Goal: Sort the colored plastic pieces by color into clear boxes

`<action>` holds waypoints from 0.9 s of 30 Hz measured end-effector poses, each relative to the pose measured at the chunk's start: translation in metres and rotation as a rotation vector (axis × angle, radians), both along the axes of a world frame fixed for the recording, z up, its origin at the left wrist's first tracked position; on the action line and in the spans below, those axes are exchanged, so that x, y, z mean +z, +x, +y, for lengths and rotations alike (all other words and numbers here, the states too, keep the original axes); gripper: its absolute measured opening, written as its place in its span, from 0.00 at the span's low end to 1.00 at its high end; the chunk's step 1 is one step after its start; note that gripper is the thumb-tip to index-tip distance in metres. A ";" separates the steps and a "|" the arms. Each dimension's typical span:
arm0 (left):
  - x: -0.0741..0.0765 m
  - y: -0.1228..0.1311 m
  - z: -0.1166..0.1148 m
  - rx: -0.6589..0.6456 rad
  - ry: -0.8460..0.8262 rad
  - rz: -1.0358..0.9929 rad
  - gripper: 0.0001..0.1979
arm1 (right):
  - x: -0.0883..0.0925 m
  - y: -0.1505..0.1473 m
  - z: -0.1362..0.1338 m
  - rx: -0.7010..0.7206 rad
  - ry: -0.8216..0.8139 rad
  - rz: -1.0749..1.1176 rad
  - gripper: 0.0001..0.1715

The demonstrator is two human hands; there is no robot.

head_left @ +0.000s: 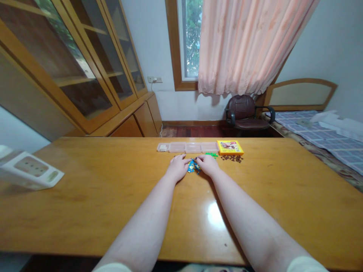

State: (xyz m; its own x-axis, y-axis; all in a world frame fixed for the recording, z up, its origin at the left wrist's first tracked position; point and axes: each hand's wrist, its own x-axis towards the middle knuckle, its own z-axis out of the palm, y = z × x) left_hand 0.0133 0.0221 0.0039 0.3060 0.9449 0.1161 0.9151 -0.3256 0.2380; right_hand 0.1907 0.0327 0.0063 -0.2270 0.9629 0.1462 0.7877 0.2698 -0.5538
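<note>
A loose heap of tiny blue-and-yellow pieces [193, 167] lies on the glossy wooden table [187, 211], between left hand [178, 167] and right hand [208, 165] — its long axis unclear. Whether either grips a piece, I cannot tell.

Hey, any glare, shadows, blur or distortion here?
Head view: white glare on the table, left of the right forearm; a dark shadow along that arm's inner edge; small blue and yellow pieces look soft; the cabinet leans, probably lens distortion.
</note>
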 end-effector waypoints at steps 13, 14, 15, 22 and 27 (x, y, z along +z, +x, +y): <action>-0.008 0.001 0.003 0.026 0.003 -0.016 0.22 | 0.003 -0.005 0.001 -0.011 -0.077 -0.110 0.20; -0.008 0.001 0.003 0.023 -0.008 -0.009 0.22 | 0.003 -0.005 0.001 -0.023 -0.076 -0.105 0.20; -0.008 0.002 0.003 0.030 -0.016 -0.004 0.21 | 0.003 -0.005 0.001 -0.029 -0.074 -0.098 0.21; -0.002 0.001 0.003 0.155 -0.022 -0.003 0.22 | 0.004 -0.003 -0.002 0.042 -0.070 -0.141 0.20; -0.004 -0.001 0.005 0.117 0.057 -0.072 0.20 | 0.002 -0.006 0.001 0.022 -0.062 -0.169 0.22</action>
State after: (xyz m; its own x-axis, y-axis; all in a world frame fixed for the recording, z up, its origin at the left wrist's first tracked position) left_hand 0.0127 0.0275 -0.0003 0.1827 0.9650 0.1882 0.9290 -0.2321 0.2884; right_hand 0.1848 0.0340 0.0079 -0.2644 0.9634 0.0445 0.8652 0.2573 -0.4303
